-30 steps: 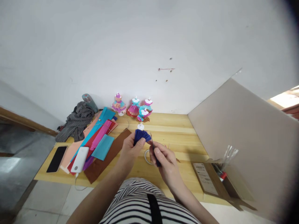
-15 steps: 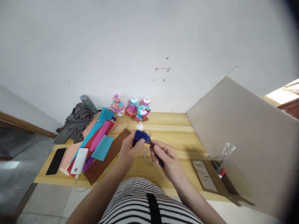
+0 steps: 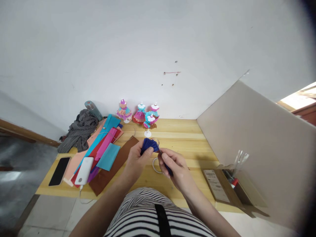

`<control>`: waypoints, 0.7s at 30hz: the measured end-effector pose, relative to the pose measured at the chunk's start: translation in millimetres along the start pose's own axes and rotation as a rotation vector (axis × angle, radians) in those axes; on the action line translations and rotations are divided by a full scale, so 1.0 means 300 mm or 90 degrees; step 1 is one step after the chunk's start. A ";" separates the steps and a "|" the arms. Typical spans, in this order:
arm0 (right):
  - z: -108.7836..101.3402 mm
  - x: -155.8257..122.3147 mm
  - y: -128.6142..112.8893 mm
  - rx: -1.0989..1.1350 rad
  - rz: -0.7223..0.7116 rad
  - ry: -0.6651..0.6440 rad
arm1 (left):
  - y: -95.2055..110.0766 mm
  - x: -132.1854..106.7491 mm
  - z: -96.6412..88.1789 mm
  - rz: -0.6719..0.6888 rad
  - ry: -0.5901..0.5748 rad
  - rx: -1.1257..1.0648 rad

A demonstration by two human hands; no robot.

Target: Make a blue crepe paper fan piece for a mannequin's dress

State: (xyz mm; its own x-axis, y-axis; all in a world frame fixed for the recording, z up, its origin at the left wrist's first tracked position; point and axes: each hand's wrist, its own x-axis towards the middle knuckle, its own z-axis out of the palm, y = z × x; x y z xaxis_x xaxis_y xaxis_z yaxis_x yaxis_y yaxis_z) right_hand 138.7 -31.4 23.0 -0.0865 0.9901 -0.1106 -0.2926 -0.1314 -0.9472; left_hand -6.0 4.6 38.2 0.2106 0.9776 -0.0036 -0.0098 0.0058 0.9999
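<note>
Gathered into small pleats, a dark blue crepe paper strip (image 3: 149, 145) is between my two hands above the table. My left hand (image 3: 137, 157) is closed on its pleated part, thumb on top. At the strip's right end, my right hand (image 3: 175, 164) pinches with thumb and fingers; a dark blue length shows below the fingers, partly hidden by them. A white ring (image 3: 156, 165) lies on the table just behind the right fingers. Past my hands stand several small dress-form figures (image 3: 151, 119) in ruffled paper dresses, one on a white round base (image 3: 147, 134).
Coloured paper sheets (image 3: 108, 156), a white power bank (image 3: 84, 170) with a cable, and a phone (image 3: 59, 171) lie on the left. Behind them are striped cloth (image 3: 81, 130) and a bottle (image 3: 93, 110). An open cardboard box (image 3: 217, 187) stands right, beside a grey panel (image 3: 249, 138).
The hands stay almost in place, still on the blue paper. Its pleats look slightly more bunched near the left thumb. The view has shifted a little.
</note>
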 end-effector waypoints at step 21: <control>0.001 0.009 0.010 -0.054 -0.027 0.018 | 0.013 -0.004 0.008 -0.027 -0.010 0.004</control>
State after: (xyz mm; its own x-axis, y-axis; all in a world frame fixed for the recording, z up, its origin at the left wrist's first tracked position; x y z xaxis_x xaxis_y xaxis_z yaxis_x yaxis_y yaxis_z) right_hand 137.4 -29.2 20.0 -0.0487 0.9959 -0.0764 -0.2135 -0.0851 -0.9732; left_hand -4.1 3.1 42.0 0.2263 0.9730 -0.0457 0.0054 0.0457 0.9989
